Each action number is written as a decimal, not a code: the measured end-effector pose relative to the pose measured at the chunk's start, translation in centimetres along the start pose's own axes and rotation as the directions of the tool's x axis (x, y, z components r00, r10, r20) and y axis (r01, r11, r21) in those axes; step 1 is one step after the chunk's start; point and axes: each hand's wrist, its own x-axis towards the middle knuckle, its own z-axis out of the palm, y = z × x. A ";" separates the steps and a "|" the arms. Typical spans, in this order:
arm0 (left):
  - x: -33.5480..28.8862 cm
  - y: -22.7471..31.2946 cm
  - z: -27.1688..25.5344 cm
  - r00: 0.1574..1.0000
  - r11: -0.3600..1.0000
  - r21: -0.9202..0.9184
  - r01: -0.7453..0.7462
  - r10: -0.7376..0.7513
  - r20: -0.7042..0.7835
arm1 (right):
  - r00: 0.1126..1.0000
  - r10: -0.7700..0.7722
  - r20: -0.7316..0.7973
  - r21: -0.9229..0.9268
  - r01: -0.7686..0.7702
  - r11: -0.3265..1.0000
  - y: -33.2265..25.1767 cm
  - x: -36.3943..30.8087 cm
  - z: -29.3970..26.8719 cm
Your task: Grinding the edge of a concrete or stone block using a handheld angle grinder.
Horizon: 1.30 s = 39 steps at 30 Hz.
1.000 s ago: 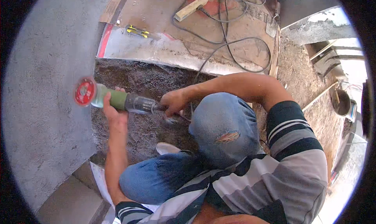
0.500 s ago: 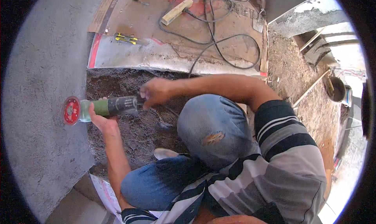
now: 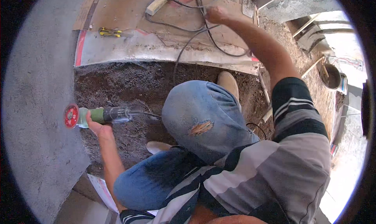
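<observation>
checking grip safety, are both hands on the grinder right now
No, only the left hand holds the grinder; the right hand is away from it, over the cardboard.

- Right hand (image 3: 215, 15) off the rear of the grinder (image 3: 111, 115), now up over brown cardboard (image 3: 127, 14), beside dark cable (image 3: 203, 9); grip on cable unclear.
- Left hand (image 3: 98, 126) now alone on grinder.
- Tan shoe (image 3: 228, 84) beyond raised knee (image 3: 192, 102) now visible.
- Wooden block (image 3: 161, 2) now cut by view's upper edge.

Green-and-black grinder (image 3: 112, 115), red disc (image 3: 71, 116) leftmost
</observation>
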 end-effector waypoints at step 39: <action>3.1 -10.0 -8.7 0.967 0.988 0.071 0.137 -0.118 -0.226 | 0.920 0.154 0.361 0.180 -0.231 0.956 9.3 -4.9 1.7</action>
